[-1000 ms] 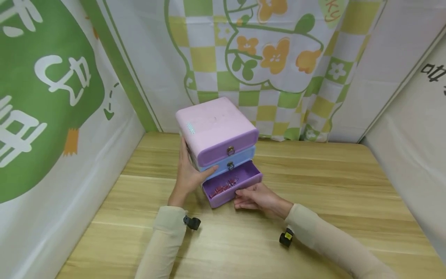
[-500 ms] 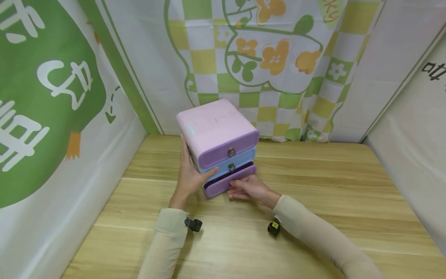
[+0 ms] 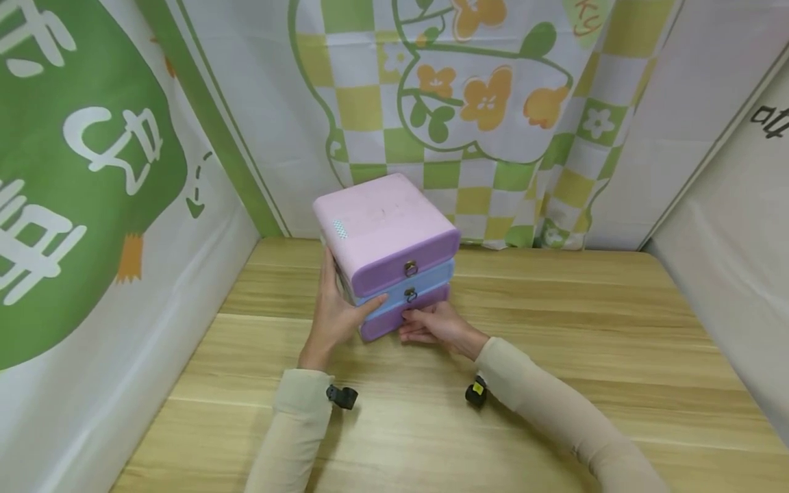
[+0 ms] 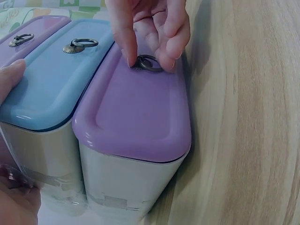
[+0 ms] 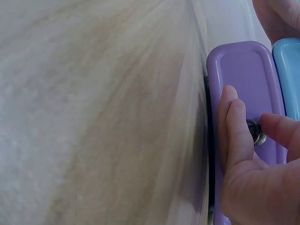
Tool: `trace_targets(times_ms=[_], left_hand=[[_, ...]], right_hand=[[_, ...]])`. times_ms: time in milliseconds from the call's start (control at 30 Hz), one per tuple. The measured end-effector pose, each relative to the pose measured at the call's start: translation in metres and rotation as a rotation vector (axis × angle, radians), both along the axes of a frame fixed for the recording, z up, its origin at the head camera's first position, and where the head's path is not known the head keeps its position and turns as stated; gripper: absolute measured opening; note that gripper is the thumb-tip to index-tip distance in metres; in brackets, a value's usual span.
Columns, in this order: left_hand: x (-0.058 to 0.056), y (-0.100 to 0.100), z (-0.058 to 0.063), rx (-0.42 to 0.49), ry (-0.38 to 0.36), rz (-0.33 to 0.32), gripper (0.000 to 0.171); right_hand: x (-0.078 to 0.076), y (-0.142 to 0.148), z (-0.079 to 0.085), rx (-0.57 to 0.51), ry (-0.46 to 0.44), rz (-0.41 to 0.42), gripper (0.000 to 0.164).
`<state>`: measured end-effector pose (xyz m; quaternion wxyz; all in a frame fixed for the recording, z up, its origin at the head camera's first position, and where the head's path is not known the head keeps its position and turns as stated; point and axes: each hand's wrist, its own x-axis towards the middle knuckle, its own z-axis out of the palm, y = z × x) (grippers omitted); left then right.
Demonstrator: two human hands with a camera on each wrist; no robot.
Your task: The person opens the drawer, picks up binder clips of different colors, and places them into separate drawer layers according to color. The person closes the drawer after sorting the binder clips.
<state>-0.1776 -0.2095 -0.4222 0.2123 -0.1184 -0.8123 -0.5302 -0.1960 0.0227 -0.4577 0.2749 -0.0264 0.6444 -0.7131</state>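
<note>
A small three-drawer box [image 3: 382,216] with a pink top stands on the table, all its drawers pushed in. My left hand [image 3: 335,311] holds it at the left side, thumb over the edge of the blue middle drawer [image 4: 56,79] and fingers along the side wall. At the purple bottom drawer [image 4: 131,112], my right hand [image 3: 440,325] has its thumb and fingertips on either side of the metal ring pull [image 4: 149,63], pinching at it. In the right wrist view, the longer fingers [image 5: 236,131] lie nearly straight against the purple front.
The wood-grain table [image 3: 555,383] spreads out around the box. Behind it hangs a green-and-yellow checked curtain [image 3: 403,147], and a printed sheet [image 3: 203,253] borders the left side. Small black cameras [image 3: 342,397] sit on both wrists.
The bottom drawer, pulled out with red, shiny small things inside a second ago, has slid back into the box. My right hand moved inward with it; my left hand stayed on the box.
</note>
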Motion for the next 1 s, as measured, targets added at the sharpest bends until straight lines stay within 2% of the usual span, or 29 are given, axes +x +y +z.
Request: trace_targets(times_ms=[133, 267, 467, 567, 700, 800, 867, 1000], left_hand=[[0.001, -0.004, 0.002, -0.012, -0.028, 0.017, 0.141], [0.002, -0.007, 0.002, -0.025, -0.045, 0.020, 0.141], [0.003, -0.010, 0.000, -0.010, -0.027, -0.013, 0.141], [0.004, -0.011, -0.001, -0.006, -0.023, -0.019, 0.142], [0.003, -0.010, -0.001, -0.021, -0.007, -0.023, 0.142], [0.005, -0.012, -0.001, -0.060, -0.008, -0.032, 0.141], [0.009, -0.017, 0.000, -0.095, -0.046, -0.066, 0.139], [0.023, -0.038, 0.006, -0.152, -0.154, -0.184, 0.128]], right_hand=[[-0.002, -0.002, -0.001, 0.049, 0.048, 0.020, 0.036], [-0.002, 0.004, -0.002, 0.150, 0.124, 0.076, 0.037], [0.002, 0.031, 0.004, 0.260, 0.226, 0.195, 0.036], [0.009, 0.049, 0.009, 0.294, 0.257, 0.219, 0.037], [0.017, 0.073, 0.016, 0.339, 0.291, 0.182, 0.042], [0.023, 0.092, 0.020, 0.459, 0.401, 0.143, 0.042], [0.029, 0.105, 0.022, 0.561, 0.478, 0.128, 0.040], [0.042, 0.126, 0.026, 0.752, 0.614, 0.118, 0.042]])
